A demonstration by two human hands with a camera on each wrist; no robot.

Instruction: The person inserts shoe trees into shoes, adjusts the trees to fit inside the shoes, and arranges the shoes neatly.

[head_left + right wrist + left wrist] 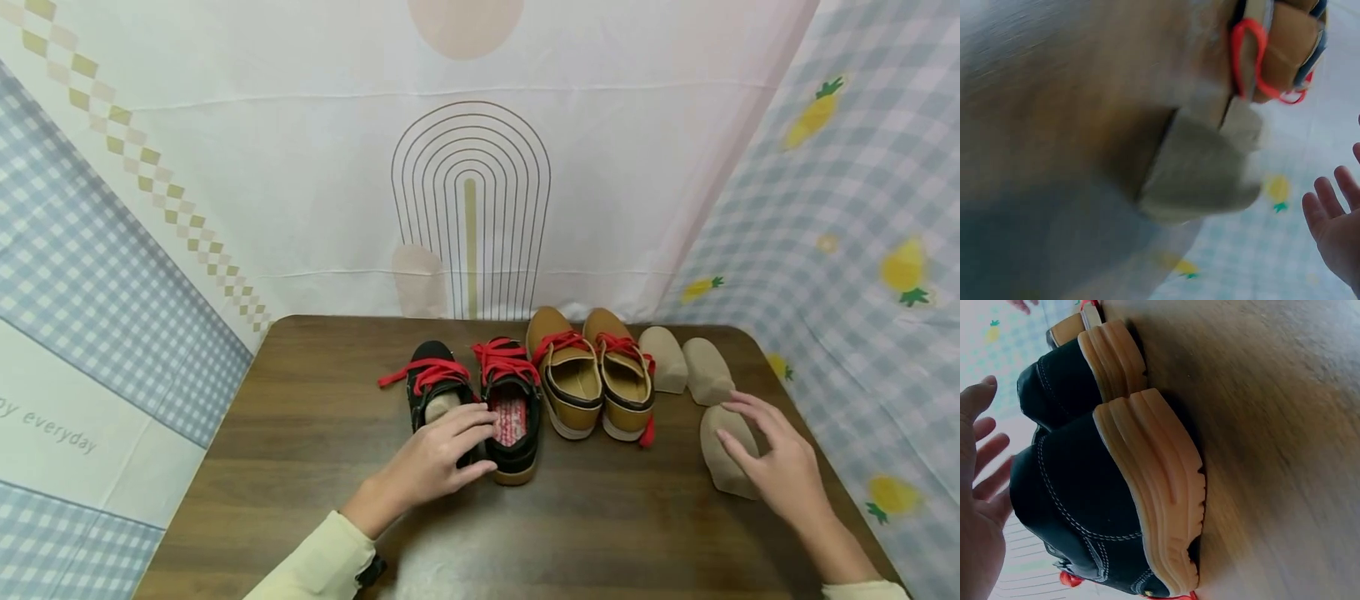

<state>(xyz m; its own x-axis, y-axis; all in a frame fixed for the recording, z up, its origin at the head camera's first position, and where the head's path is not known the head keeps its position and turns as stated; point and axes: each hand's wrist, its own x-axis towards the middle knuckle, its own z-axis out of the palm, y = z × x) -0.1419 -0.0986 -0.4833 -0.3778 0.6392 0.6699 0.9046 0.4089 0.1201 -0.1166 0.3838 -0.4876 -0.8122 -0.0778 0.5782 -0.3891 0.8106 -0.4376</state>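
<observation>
My left hand (438, 450) is over the left black shoe (430, 351), its fingers loosely spread above the opening. A beige shoe insert (441, 406) sits inside that shoe, partly hidden by the hand. In the left wrist view, the hand's fingers (988, 450) show past the heel of a black shoe (1079, 481). The other black shoe (517, 461) shows a red-and-white patterned insole. At the right, my right hand (787, 467) hovers, fingers apart, by the nearest loose insert (723, 450). The right wrist view shows an insert (1197, 169) apart from that hand.
Two tan shoes with red laces, the left one (566, 417) and the right one (626, 417), stand right of the black pair. Two more beige inserts (663, 358) lie behind the nearest one. Fabric walls (322, 192) border the wooden table (315, 400) at the back and sides.
</observation>
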